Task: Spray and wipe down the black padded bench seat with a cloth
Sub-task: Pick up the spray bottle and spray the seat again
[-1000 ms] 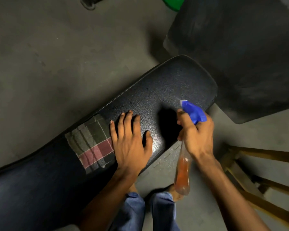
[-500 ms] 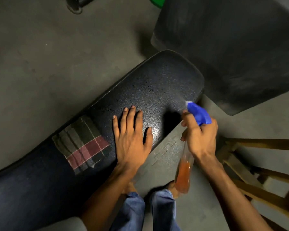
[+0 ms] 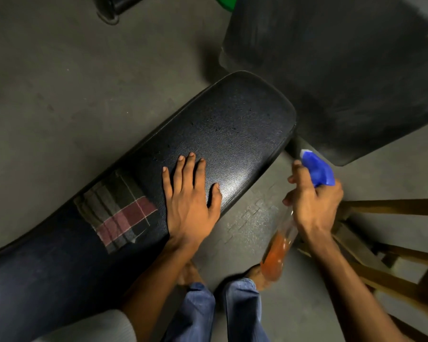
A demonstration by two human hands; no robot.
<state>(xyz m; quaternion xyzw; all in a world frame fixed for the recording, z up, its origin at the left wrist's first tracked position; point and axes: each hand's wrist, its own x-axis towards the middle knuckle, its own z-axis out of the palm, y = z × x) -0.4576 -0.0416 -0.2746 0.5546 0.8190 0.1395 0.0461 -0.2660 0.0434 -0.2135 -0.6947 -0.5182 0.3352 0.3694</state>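
Observation:
The black padded bench seat (image 3: pixel 232 124) runs diagonally from the lower left to the upper middle, with fine droplets on its far end. A folded checked cloth (image 3: pixel 116 211), grey with dark red bands, lies flat on the seat. My left hand (image 3: pixel 190 201) rests palm down on the seat just right of the cloth, fingers spread, not holding it. My right hand (image 3: pixel 311 201) is off the seat's right edge and grips a clear spray bottle (image 3: pixel 279 250) with orange liquid and a blue trigger head (image 3: pixel 316 169), nozzle pointing up and left.
A large dark padded slab (image 3: pixel 344 70) stands beyond the seat's far end at upper right. A wooden frame (image 3: pixel 386 248) sits low on the right. My jeans legs (image 3: pixel 218 312) and bare feet are below. A dark round object (image 3: pixel 116 6) lies on the grey floor at the top.
My right hand with the bottle has drifted right and down, off the seat's edge. My left hand stays flat on the seat. The view has shifted, so the seat sits further left.

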